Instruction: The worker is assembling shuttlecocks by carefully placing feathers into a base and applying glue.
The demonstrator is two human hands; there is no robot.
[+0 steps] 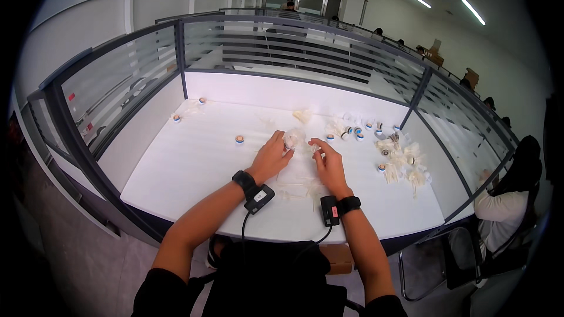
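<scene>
My left hand (271, 157) is closed at the edge of a crumpled, translucent whitish bundle (294, 138) over the middle of the white table. To its right is my right hand (330, 167), with fingers curled in and the thumb close to the index finger. Whatever lies between those fingertips is too small to make out. Pale, thin strips (294, 188) are scattered on the table below both hands. A small round piece with a white and blue side and an orange-brown top (239, 140) stands left of my left hand.
Several similar round pieces (360, 137) and a heap of pale strips (405, 155) lie on the right. Two more round pieces (201, 100) sit far left. A low partition (294, 85) encloses the table (182, 158). A seated person (505, 211) is at the right.
</scene>
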